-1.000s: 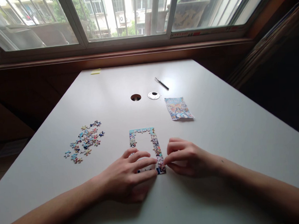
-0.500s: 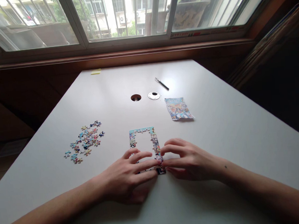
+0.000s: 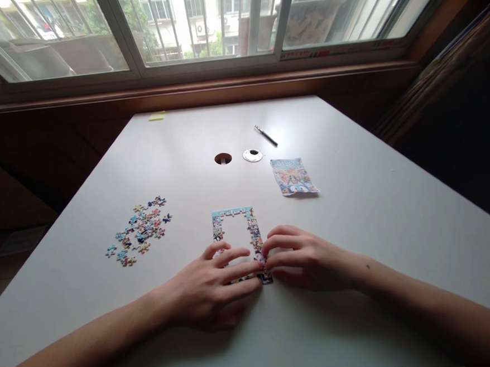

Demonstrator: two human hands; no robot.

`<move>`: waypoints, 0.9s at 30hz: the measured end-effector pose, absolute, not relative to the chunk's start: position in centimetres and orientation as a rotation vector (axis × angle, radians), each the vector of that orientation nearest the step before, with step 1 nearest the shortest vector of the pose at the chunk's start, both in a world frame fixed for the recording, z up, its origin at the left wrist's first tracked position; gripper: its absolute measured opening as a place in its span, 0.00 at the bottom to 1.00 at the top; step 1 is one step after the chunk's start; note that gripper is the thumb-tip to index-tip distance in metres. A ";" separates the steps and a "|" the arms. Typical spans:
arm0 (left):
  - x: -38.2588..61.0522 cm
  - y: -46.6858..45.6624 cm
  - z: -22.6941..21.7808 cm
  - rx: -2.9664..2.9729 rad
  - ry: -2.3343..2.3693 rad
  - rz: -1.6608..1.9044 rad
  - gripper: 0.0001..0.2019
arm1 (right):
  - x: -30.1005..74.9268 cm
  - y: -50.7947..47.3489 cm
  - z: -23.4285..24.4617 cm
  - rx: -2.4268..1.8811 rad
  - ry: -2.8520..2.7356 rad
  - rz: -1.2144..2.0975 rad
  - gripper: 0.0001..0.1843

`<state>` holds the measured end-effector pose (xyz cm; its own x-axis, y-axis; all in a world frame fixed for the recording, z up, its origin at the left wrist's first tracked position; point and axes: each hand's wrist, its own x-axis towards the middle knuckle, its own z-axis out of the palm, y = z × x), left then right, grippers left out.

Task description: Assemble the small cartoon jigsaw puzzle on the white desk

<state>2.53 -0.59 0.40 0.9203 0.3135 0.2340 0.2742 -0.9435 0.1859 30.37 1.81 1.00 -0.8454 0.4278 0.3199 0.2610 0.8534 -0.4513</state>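
Note:
A rectangular jigsaw border (image 3: 254, 232) lies on the white table in front of me, its middle bare. Over its lower part stretches my left hand (image 3: 218, 283), fingers spread, the fingertips touching near the lower right corner. The left hand covers much of the border's lower left. My right hand (image 3: 306, 257) rests at the border's right side with bent fingers a little apart, their tips against the edge. The right thumb is in shadow and partly hidden. Loose jigsaw pieces (image 3: 143, 227) form a scattered pile to the left.
A colourful picture sheet (image 3: 295, 177) lies beyond my right hand. Farther back are a pen (image 3: 266, 135), a round metal cover (image 3: 252, 155) and a cable hole (image 3: 223, 159) in the table (image 3: 184, 148). A yellow note (image 3: 157, 116) sits at the far edge, below the window.
The right fingertips have drawn slightly closer together at the border's edge. The left hand has barely shifted, and the view has moved a little.

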 end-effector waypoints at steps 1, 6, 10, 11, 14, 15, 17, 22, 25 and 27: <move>2.6 -0.6 0.4 2.931 0.454 0.400 0.24 | 30.3 1.8 0.9 -0.508 -2.612 0.552 0.09; 2.7 -0.7 0.4 2.943 0.457 0.426 0.24 | 30.3 1.8 0.6 -0.513 -2.600 0.559 0.07; 2.7 -0.7 0.5 2.945 0.451 0.413 0.24 | 30.4 1.7 0.8 -0.507 -2.608 0.546 0.08; 2.6 -0.6 0.6 2.943 0.448 0.404 0.24 | 30.4 1.7 0.9 -0.503 -2.618 0.536 0.08; 2.7 -0.6 0.7 2.937 0.448 0.373 0.24 | 30.4 1.6 1.1 -0.498 -2.674 0.484 0.09; 2.7 -0.6 0.8 2.936 0.453 0.364 0.24 | 30.4 1.5 1.2 -0.501 -2.694 0.464 0.09; 2.8 -0.6 0.8 2.937 0.458 0.349 0.23 | 30.4 1.5 1.4 -0.514 -2.726 0.441 0.09; 2.8 -0.8 0.6 2.922 0.462 0.354 0.23 | 30.4 1.3 1.7 -0.521 -2.750 0.435 0.10; 2.5 -0.7 0.5 2.878 0.496 0.383 0.25 | 30.4 1.3 1.4 -0.513 -2.659 0.470 0.08; 2.0 -0.2 0.7 2.823 0.637 0.462 0.25 | 30.4 1.4 1.2 -0.564 -2.518 0.497 0.08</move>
<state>2.00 -0.24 0.70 0.8574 0.4472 0.2547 0.3813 -0.8844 0.2692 30.41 1.44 1.16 -0.7849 0.4778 0.3946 0.2920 0.8468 -0.4446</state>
